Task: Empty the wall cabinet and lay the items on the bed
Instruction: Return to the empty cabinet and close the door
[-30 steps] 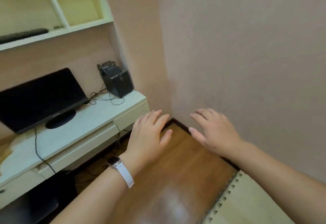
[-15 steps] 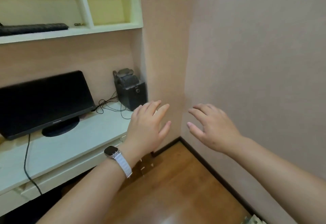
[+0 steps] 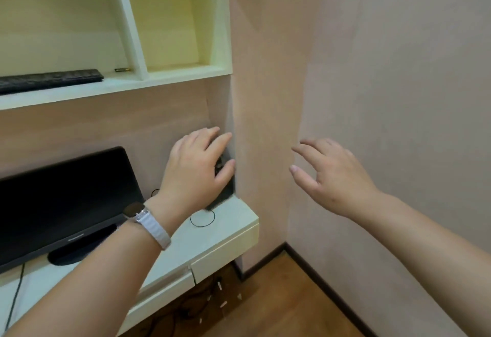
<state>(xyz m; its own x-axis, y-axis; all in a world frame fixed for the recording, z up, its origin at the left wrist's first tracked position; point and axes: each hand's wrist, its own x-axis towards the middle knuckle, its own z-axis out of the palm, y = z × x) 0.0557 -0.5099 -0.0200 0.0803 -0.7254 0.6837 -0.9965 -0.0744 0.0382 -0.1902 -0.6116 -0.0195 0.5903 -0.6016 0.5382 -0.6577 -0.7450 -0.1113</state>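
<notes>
Two hands are seen, both bare and both holding nothing. The left hand is raised at the centre, with one watch worn on its wrist; its fingers are held straight and slightly spread, in front of one dark device standing at the far right end of the counter. Whether the device is touched cannot be told. The right hand is held in the air to the right, before the wall, with its fingers loosely curved and apart.

The wall cabinet is mounted at the upper left, above the counter. Two of its compartments are shown. In the left one, one black keyboard is laid flat on the shelf, its long axis running left to right along the shelf's front edge and its left end cut off by the frame. Just to its right, near the divider, one small brass-coloured item is laid with its long axis also left to right; what it is cannot be made out.

On the counter one black monitor is stood at the left, and one cable is looped near the device. Two drawer fronts are set below the counter's edge, above the wooden floor.
</notes>
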